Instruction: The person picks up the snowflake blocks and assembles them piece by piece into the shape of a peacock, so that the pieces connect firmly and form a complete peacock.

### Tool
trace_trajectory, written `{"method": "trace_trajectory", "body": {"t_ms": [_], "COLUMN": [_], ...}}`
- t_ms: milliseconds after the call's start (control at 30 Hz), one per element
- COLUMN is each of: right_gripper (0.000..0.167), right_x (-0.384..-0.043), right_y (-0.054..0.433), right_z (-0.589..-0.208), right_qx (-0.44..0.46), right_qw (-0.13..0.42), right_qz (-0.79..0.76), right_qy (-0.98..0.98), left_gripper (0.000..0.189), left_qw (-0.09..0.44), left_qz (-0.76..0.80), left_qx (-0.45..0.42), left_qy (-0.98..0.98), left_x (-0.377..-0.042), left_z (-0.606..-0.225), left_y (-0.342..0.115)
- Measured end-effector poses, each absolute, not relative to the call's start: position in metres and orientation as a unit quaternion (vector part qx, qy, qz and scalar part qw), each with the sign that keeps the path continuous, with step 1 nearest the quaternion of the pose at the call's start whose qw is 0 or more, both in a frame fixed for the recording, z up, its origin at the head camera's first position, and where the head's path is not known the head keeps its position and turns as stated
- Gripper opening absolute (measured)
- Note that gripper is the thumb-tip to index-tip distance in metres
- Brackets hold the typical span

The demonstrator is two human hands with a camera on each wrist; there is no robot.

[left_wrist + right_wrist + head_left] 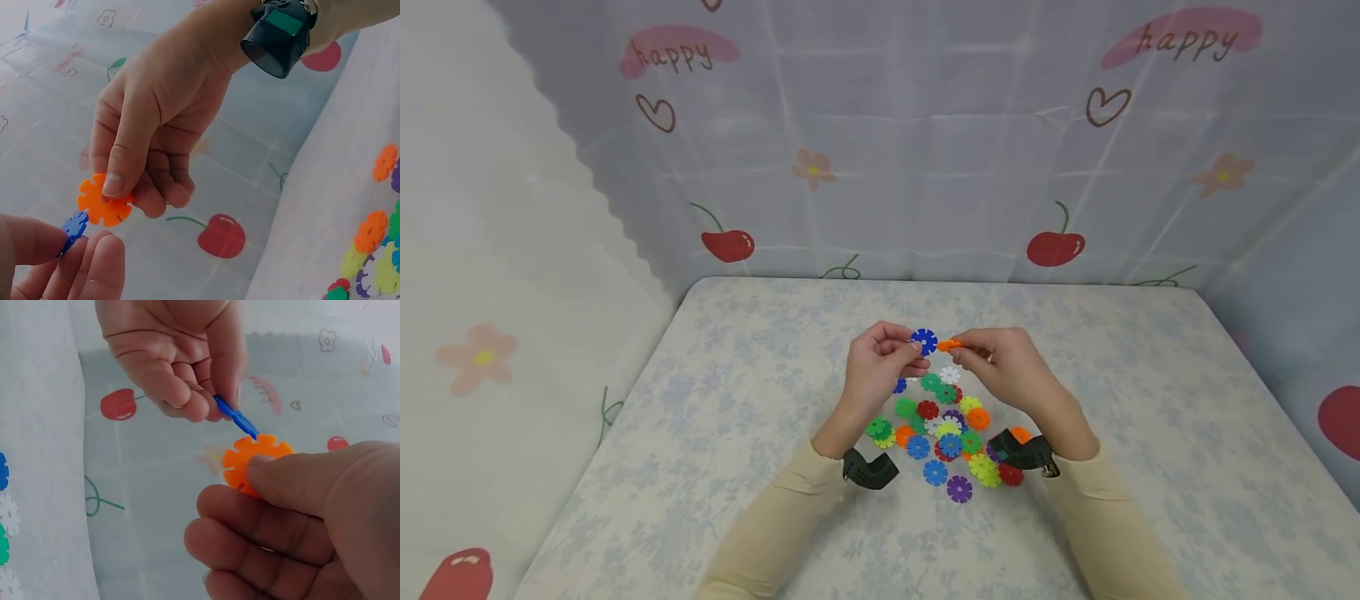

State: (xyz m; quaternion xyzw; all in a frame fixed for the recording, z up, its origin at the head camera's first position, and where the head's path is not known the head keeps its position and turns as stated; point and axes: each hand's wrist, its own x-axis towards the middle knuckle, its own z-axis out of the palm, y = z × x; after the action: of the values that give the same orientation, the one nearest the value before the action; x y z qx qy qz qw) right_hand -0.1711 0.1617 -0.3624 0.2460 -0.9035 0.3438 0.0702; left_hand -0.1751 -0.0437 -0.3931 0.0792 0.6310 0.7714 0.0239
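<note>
My left hand [882, 360] pinches a blue notched plastic disc [924, 342] between thumb and fingers, above the far side of a pile of similar discs. Facing it, my right hand [1009, 363] pinches an orange notched disc [255, 457] between thumb and forefinger. In the right wrist view the edge of the blue disc [236, 417] meets the rim of the orange one, the two standing at an angle to each other. Whether their notches interlock, I cannot tell. The left wrist view shows the orange disc [104, 201] flat-on under the right thumb.
Loose notched discs in several colours lie on the table [715, 467] below the hands, among them a purple disc [959, 489] at the near edge of the pile and a green disc [878, 428] at its left. A patterned curtain [910, 167] hangs behind the table.
</note>
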Motion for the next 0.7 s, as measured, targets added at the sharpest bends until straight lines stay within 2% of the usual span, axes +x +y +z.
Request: {"method": "trace_trajectory", "body": {"t_ms": [200,400,500,633,700], "right_gripper": [0.012,0.009,0.008,0.004,0.003], "right_x": [-0.17,-0.17,-0.172,-0.172,-0.172], "right_y": [0.16,0.155,0.153,0.152,0.151], "right_z": [-0.369,-0.378,-0.382,-0.384,-0.385], "right_qx": [0.282,0.348,0.364,0.384,0.39], "right_qw": [0.125,0.224,0.27,0.289,0.283], "right_qz": [0.319,0.264,0.246,0.242,0.236], "right_qy": [-0.896,-0.871,-0.857,-0.843,-0.844], "left_gripper": [0.012,0.013,0.012,0.007,0.006], "left_qw": [0.029,0.025,0.048,0.095,0.096], "left_qz": [0.765,0.761,0.773,0.799,0.789], "left_qx": [0.081,0.092,0.095,0.073,0.076], "left_qy": [0.638,0.642,0.625,0.59,0.602], "left_x": [-0.172,-0.171,-0.173,-0.176,-0.177], "left_z": [-0.393,-0.393,-0.396,-0.398,-0.398], "left_y": [-0.042,-0.042,-0.042,-0.045,-0.047]}}
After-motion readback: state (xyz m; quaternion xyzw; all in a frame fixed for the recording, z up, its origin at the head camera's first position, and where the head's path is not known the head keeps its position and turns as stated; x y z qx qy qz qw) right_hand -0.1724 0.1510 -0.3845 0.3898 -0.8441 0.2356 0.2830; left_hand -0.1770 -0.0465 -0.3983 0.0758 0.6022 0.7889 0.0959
